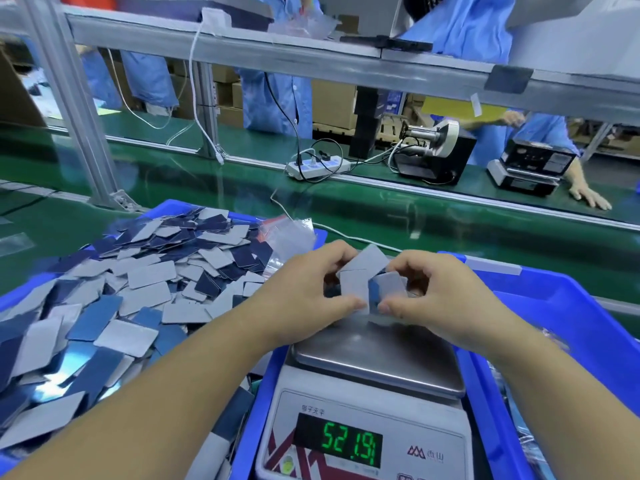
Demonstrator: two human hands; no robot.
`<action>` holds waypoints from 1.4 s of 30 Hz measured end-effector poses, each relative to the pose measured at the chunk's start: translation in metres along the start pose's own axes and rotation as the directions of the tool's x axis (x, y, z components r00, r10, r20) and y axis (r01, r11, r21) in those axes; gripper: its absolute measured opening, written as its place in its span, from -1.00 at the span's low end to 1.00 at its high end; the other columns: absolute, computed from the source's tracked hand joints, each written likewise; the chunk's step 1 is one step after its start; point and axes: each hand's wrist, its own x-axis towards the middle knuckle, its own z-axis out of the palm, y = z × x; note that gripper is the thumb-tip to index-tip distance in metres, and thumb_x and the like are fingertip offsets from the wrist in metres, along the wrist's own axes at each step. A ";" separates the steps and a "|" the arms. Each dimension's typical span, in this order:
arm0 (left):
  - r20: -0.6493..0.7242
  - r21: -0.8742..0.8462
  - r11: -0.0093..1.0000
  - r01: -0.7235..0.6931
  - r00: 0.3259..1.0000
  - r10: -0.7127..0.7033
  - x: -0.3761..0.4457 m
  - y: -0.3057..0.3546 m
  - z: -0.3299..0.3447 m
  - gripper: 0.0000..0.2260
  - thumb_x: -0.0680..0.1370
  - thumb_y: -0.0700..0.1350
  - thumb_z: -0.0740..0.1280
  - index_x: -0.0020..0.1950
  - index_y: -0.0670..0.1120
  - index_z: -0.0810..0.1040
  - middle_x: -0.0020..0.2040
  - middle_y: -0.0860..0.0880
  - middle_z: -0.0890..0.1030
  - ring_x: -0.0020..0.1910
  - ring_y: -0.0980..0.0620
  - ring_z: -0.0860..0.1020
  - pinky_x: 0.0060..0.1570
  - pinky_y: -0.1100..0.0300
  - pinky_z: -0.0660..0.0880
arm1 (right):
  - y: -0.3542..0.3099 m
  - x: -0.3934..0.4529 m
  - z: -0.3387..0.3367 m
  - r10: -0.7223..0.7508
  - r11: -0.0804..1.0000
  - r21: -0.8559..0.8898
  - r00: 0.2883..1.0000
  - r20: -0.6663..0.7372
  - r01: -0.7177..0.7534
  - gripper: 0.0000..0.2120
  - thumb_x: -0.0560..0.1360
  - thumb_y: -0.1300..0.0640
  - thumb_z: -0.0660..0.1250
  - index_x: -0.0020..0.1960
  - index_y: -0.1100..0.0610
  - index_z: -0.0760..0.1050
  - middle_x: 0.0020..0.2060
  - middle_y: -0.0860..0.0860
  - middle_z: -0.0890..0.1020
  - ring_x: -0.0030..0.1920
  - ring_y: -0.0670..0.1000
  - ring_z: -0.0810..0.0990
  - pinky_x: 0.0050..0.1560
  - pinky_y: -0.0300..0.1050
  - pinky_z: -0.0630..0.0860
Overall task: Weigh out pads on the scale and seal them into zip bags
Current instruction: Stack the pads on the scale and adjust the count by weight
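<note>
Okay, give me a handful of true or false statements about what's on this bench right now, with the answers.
1. Both hands hold pads over the scale. True: left hand, right hand.
2. The scale display is blank. False: green digits are lit.
3. Loose pads fill the blue bin on the left. True.
4. The scale's steel platform is piled with pads. False: the part in view is bare.
5. A white power strip lies beyond the green conveyor belt. True.
</note>
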 end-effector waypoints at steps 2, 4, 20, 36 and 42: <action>0.012 0.035 0.999 -0.004 1.000 0.003 0.000 -0.001 0.000 -0.71 0.49 -0.13 0.49 0.11 0.17 0.54 -0.11 0.34 0.61 -0.21 0.33 0.54 -0.24 0.47 0.39 | 0.000 0.000 0.001 -0.026 0.996 -0.085 1.000 0.003 0.026 -0.77 0.32 0.13 0.58 -0.10 -0.06 0.61 -0.36 -0.25 0.58 -0.38 -0.20 0.47 -0.33 -0.37 0.41; 0.043 0.091 0.996 0.018 0.999 -0.022 0.002 -0.005 -0.001 -0.73 0.51 -0.06 0.47 0.14 0.20 0.54 -0.06 0.24 0.64 -0.12 0.24 0.57 -0.18 0.38 0.45 | 0.002 0.000 0.003 0.012 0.992 -0.123 0.996 0.091 -0.001 -0.76 0.34 0.03 0.56 -0.03 -0.12 0.60 -0.24 -0.27 0.63 -0.26 -0.21 0.56 -0.25 -0.35 0.47; -0.011 0.039 0.999 -0.028 1.000 0.028 0.003 -0.009 0.000 -0.77 0.54 -0.13 0.45 0.06 0.20 0.60 -0.07 0.12 0.66 -0.11 0.14 0.57 -0.10 0.38 0.47 | 0.001 -0.001 0.000 0.040 0.995 -0.092 0.988 0.146 -0.026 -0.80 0.37 0.11 0.56 -0.10 -0.08 0.60 -0.34 -0.25 0.61 -0.40 -0.23 0.49 -0.36 -0.42 0.40; -0.077 0.046 0.998 -0.030 0.996 0.034 0.003 -0.009 0.001 -0.71 0.50 -0.15 0.49 0.02 0.25 0.57 -0.06 0.23 0.64 -0.06 0.25 0.58 -0.08 0.49 0.41 | -0.001 -0.001 0.006 -0.005 0.997 0.079 0.991 0.131 -0.005 -0.82 0.60 0.05 0.34 -0.14 -0.17 0.58 -0.40 -0.12 0.62 -0.45 -0.19 0.53 -0.40 -0.36 0.41; -0.047 -0.025 1.000 0.013 0.999 -0.015 0.003 -0.010 0.003 -0.78 0.52 -0.14 0.47 0.03 0.18 0.59 -0.06 0.17 0.65 -0.09 0.17 0.60 -0.06 0.33 0.50 | -0.001 -0.001 0.006 0.067 0.992 0.098 0.985 0.156 -0.083 -0.81 0.63 0.12 0.25 -0.02 -0.11 0.58 -0.38 0.01 0.67 -0.47 -0.16 0.51 -0.37 -0.26 0.44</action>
